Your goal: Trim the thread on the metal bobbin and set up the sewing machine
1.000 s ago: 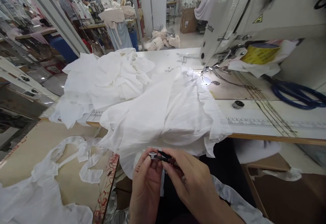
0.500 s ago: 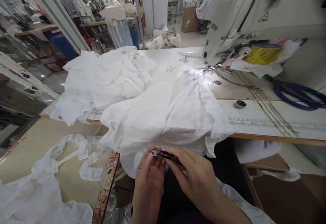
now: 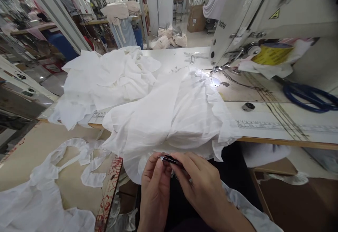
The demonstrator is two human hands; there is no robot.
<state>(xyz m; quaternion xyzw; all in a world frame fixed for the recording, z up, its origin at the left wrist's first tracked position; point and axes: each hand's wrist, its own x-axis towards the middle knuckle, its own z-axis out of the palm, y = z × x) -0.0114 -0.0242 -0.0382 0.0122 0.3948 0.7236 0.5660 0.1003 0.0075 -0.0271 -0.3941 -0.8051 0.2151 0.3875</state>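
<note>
Now a small round silver bobbin (image 3: 164, 158) is pinched in the grip of the left hand (image 3: 155, 189), low in the middle of the frame. A thin dark tool (image 3: 174, 161) is clamped in the grip of the right hand (image 3: 200, 186), with its tip touching the bobbin. Just above, a heap of white cloth (image 3: 169, 119) is spread over the tabletop (image 3: 264, 119). Probably the bobbin is being cleaned or readied. Steady fingers would be needed next.

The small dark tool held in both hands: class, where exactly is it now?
The small dark tool is low in the head view's centre, pinched between the left hand and right hand, just below the white fabric.
</note>
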